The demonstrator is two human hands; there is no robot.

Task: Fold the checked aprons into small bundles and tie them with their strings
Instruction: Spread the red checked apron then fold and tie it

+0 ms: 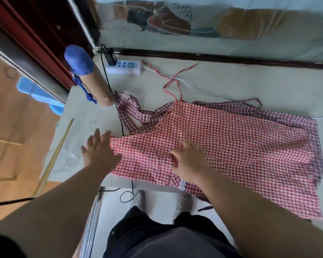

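Pale grey tabletop point(231, 84) against a wall, viewed from above. A red-and-white checked cotton apron point(231, 146) is spread nearly flat on it, with the near edge hanging over the table front. It lies on top of a purple-and-white checked apron point(313, 131), which shows along the right edge and bunched at the upper left.

Left hand point(99, 153): flat, fingers straight, at the left edge of the red apron, gripping nothing. Right hand point(191, 162): palm down on the red cloth mid-panel, fingers spread. The fabric is a bit rucked under the fingertips, but I see no clear pinch.

The red checked strings point(172, 81) trail loose and crossed toward a white power strip point(125, 67). A cardboard tube with a blue cloth cap point(95, 84) stands at the table corner.

Progress looks like an early stage: smoothing and laying out. No fold made, no bundle, no knot. Still to do: fold the red apron down, wrap and tie it, then repeat for the purple one.
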